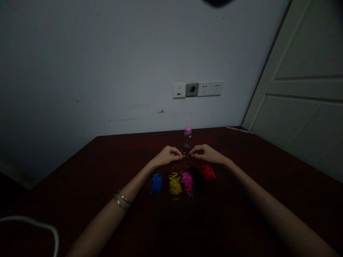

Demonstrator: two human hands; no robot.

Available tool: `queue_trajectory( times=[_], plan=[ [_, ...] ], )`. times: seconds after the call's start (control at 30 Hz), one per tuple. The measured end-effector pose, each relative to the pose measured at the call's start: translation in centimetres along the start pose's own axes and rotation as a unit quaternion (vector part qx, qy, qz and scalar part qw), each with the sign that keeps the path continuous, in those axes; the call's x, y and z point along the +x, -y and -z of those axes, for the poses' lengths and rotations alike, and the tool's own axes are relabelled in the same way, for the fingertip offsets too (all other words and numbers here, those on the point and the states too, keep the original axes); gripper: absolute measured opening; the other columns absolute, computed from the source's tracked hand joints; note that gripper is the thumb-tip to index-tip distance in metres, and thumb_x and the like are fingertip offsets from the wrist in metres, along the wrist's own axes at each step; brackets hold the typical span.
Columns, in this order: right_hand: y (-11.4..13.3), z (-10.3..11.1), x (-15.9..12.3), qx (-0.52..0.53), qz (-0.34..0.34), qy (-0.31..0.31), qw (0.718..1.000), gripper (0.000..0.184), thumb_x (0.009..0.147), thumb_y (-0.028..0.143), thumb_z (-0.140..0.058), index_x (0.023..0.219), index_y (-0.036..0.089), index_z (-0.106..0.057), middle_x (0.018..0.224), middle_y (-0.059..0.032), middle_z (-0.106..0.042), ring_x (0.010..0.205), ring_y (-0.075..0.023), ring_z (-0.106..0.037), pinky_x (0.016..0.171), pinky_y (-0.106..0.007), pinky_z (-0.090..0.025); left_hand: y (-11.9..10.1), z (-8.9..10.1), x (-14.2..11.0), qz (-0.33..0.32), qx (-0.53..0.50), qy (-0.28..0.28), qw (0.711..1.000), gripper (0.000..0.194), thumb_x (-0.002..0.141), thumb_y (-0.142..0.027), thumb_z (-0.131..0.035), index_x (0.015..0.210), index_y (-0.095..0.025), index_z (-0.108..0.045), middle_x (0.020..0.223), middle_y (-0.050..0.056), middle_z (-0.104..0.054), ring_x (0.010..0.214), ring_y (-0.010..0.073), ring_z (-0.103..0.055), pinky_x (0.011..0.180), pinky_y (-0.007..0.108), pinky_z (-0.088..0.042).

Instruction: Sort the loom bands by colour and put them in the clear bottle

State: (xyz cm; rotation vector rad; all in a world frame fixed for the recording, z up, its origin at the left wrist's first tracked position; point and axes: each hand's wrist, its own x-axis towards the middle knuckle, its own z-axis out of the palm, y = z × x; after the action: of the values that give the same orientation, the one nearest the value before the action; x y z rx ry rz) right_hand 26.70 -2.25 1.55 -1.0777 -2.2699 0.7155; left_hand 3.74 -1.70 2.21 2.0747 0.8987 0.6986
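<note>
My left hand (pixel 171 155) is closed in a pinch beside a small cluster of yellow and dark bands (pixel 183 154); what lies between its fingertips is too small to make out. Across a narrow gap, my right hand (pixel 203 153) also pinches, its fingertips turned toward the left hand, and their contents cannot be made out. Just beyond both stands a clear bottle (pixel 187 141) with a pink cap. Nearer me lie loose piles of what look like small rubber bands: blue (pixel 157 183), yellow (pixel 175 184), pink (pixel 187 182), a dim black pile (pixel 197 178) and red (pixel 208 171).
The dark red-brown table (pixel 128 150) meets a pale wall (pixel 120 71) with a row of sockets (pixel 209 89). A panelled door (pixel 302 89) stands at the right. A white cable (pixel 34 222) curves across the lower left. The scene is dim.
</note>
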Motion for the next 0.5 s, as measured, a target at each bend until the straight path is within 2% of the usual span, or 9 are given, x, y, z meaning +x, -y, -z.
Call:
queue_trajectory(
  times=[0.2, 0.5],
  plan=[
    [2.3, -0.7, 0.0, 0.047, 0.032, 0.033, 0.998, 0.026, 0.075, 0.028, -0.054, 0.094, 0.015, -0.066, 0.087, -0.0055, -0.066, 0.077, -0.0154, -0.058, 0.070, -0.027, -0.044, -0.7, -0.1, -0.2, 0.007, -0.048, 0.080, 0.996, 0.019, 0.068, -0.025, -0.063, 0.080, -0.012, -0.068, 0.078, 0.005, -0.065, 0.071, 0.0113, -0.055, 0.069, 0.024, -0.041],
    [3.1, -1.1, 0.0, 0.053, 0.038, 0.040, 0.997, 0.020, 0.072, 0.025, -0.056, 0.086, 0.017, -0.067, 0.080, -0.0033, -0.065, 0.073, -0.0144, -0.056, 0.068, -0.027, -0.043, -0.4, 0.1, -0.3, 0.022, -0.060, 0.092, 0.994, 0.017, 0.066, -0.025, -0.065, 0.078, -0.013, -0.068, 0.075, 0.003, -0.063, 0.070, 0.0104, -0.053, 0.066, 0.022, -0.040]
  ],
)
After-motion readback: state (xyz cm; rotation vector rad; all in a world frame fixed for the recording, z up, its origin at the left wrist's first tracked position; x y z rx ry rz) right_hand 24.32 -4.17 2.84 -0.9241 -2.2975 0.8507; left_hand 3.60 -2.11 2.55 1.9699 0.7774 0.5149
